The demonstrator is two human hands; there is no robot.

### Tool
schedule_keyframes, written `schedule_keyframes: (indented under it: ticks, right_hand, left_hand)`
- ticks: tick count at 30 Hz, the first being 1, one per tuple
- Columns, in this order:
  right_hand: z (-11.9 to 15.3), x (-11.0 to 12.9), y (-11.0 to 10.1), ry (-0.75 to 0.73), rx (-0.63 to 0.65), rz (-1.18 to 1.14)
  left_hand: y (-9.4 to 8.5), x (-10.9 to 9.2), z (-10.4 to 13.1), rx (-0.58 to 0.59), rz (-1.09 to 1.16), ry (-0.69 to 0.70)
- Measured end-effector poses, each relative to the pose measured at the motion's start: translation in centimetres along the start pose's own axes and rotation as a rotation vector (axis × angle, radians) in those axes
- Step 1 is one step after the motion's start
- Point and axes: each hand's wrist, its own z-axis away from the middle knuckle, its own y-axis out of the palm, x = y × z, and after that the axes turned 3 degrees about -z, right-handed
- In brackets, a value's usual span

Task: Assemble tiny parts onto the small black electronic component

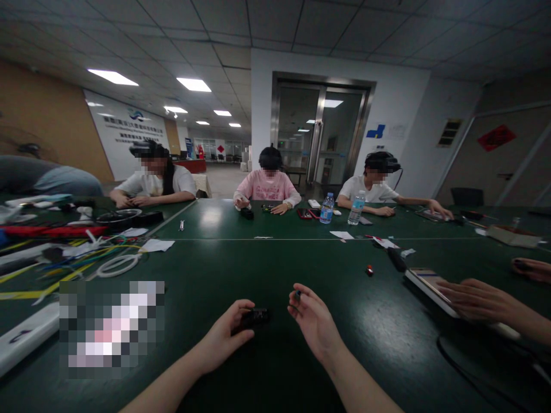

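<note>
Near the middle of the dark green table (210, 275), my left hand (228, 334) is closed around one end of a small black object (260, 315), whose other end sticks out to the right. My right hand (312, 321) is raised a short way to the right of it, palm turned inward. Between its thumb and fingers it pinches a tiny dark piece (297, 294), too small to name. The two hands are apart, and the black object does not touch my right hand.
A person's hand rests on a white-edged tablet-like device (430, 289) at the right. A small red item (369, 269) lies ahead. Cables (118, 265) and a white power strip (30, 338) are left. Two bottles (327, 209) stand farther back, near seated people.
</note>
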Motion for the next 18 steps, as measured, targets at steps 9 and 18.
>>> schedule_keyframes:
  ticks: [9,18]
  right_hand:
    - [0.2,-0.7,0.1,0.031,0.079,0.138]
    - [0.4,-1.5,0.6,-0.012,0.198,0.563]
  left_hand:
    - [0.0,0.3,-0.1,0.030,0.034,-0.030]
    - [0.2,-0.1,-0.1,0.034,0.042,-0.043]
